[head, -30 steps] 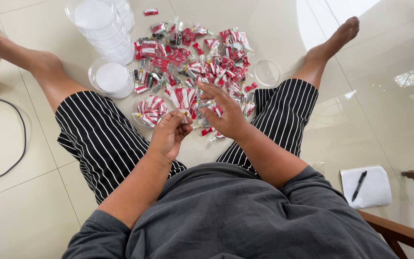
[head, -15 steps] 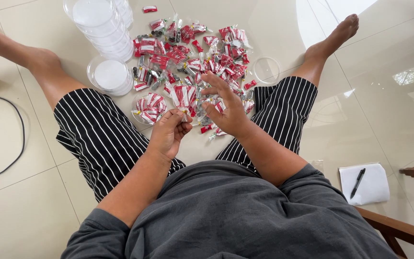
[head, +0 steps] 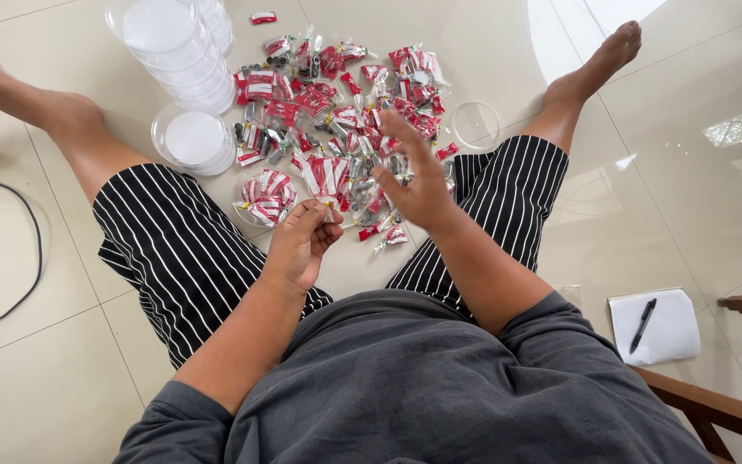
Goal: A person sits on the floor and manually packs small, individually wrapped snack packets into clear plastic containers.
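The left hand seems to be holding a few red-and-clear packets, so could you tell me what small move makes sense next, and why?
Probably drop them into the small clear tub just beside the left hand; it already holds packets like these. Meanwhile the right hand hovers open over the pile.

Single view, head-mounted: you look steeply down from your own head, facing forward over your torso and spread legs onto the floor (head: pixel 62 378). Close range; your fingers (head: pixel 324 210) sit mid-frame, the packet pile (head: pixel 337 112) just beyond them. No second view.
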